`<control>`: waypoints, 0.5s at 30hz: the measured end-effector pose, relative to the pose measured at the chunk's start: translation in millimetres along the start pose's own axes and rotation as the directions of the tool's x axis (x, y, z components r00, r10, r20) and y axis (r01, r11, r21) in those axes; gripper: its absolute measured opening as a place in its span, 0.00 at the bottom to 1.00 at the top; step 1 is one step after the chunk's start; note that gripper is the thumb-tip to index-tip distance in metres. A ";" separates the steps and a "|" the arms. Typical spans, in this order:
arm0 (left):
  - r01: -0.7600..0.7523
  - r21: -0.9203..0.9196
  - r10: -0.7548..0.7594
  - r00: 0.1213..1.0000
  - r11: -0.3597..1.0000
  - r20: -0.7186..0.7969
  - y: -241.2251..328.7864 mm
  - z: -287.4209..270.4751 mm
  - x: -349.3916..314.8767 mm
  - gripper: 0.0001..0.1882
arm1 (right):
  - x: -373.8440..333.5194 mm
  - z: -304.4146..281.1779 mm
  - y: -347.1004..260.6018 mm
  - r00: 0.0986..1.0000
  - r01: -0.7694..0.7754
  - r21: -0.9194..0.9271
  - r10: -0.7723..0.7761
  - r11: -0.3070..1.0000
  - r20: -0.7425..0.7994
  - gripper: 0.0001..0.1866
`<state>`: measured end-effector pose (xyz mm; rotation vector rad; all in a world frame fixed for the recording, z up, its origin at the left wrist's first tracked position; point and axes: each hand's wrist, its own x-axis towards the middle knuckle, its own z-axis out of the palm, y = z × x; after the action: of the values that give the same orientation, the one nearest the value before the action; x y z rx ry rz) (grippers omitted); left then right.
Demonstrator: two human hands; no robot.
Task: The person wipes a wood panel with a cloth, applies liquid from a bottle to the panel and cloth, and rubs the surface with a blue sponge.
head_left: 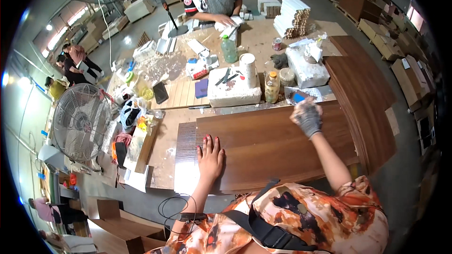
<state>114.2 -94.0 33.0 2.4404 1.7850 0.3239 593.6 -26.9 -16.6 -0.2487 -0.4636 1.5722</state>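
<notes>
My bare left hand (210, 156) lies flat, fingers spread, on a dark brown wood-grain panel (263, 143) near its left end. At that end a ribbed, shinier brown board (186, 153) shows from under the panel. Over the panel's far right part, my right hand (308, 116) wears a grey glove and has its fingers curled together. What it grips, if anything, I cannot make out. Just beyond its fingertips is a small blue piece (299, 97) at a patterned sheet (316, 95). A yellow-capped bottle (271, 88) stands to the left of that hand.
More brown panels (362, 94) lie stacked at the right. Behind the panel stand a white foam block (235, 96) with tools on it, another wrapped white block (308, 68) and a green bottle (229, 49). A large fan (80, 122) stands left; a co-worker (214, 0) works opposite.
</notes>
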 end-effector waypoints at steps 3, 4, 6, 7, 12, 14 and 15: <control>-0.027 -0.003 0.027 1.000 1.000 -0.007 -2.1 5.2 3.2 0.29 | -1.3 70.7 76.5 0.976 -0.179 -0.007 0.178 0.984 0.123 0.16; -0.032 -0.026 0.033 0.999 0.999 0.009 -3.3 6.8 4.7 0.29 | -5.9 88.8 105.4 0.975 -0.141 -0.222 0.174 0.965 0.137 0.17; -0.038 -0.047 0.039 0.999 0.998 0.008 -8.7 11.2 3.2 0.28 | -30.4 123.1 177.5 0.968 0.237 -0.968 0.101 -0.082 0.229 0.21; -0.043 -0.077 0.044 0.999 0.996 0.009 -4.4 17.1 7.9 0.28 | -46.0 134.0 200.4 0.961 0.277 -0.888 0.126 -0.366 0.248 0.23; -0.040 -0.081 0.043 0.998 0.996 0.040 -30.8 3.4 -19.2 0.29 | -78.0 179.7 176.8 0.967 0.253 -0.659 0.184 -0.708 0.174 0.20; -0.014 -0.069 0.018 0.998 0.998 0.067 -29.6 -8.1 -37.8 0.31 | -73.4 98.1 125.9 0.941 0.065 0.072 0.085 -0.995 0.326 0.10; -0.007 -0.072 0.012 0.997 0.997 0.072 -33.0 -15.1 -49.9 0.31 | -78.0 60.2 88.5 0.936 -0.066 0.249 0.027 -0.966 0.351 0.07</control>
<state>65.7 -131.9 35.3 2.3814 1.7029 0.2905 492.9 -112.7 -11.4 1.8518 2.0119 1.2445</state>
